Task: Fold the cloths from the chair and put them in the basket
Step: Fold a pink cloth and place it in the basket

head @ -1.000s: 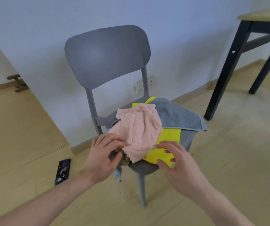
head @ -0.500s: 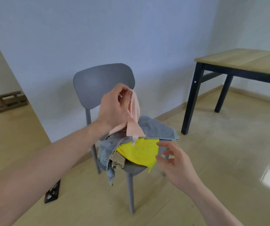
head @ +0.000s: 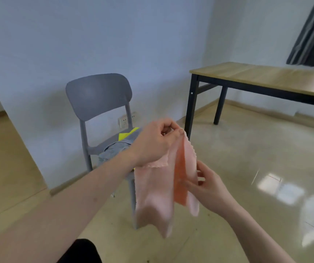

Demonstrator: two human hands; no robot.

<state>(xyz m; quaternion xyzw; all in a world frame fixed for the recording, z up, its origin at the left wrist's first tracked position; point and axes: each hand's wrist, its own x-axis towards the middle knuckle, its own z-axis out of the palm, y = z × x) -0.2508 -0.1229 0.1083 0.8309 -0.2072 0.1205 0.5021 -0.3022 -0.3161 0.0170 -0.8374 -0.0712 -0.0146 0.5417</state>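
Pink cloth (head: 158,188): hanging in front of the grey chair (head: 97,97), clear of its seat. Left hand (head: 155,143) is pinching its top corner; right hand (head: 207,184) is pinching its side edge lower down. 2 cloths, grey towel (head: 118,149) and yellow cloth (head: 126,134), are lying on the chair seat.

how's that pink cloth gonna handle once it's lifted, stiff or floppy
Probably very floppy: the pink cloth hangs in loose folds from the left hand, which pinches its top corner. It looks light, since a fingertip pinch carries it. The right hand pinches one hanging edge, so it likely needs both hands to spread flat.
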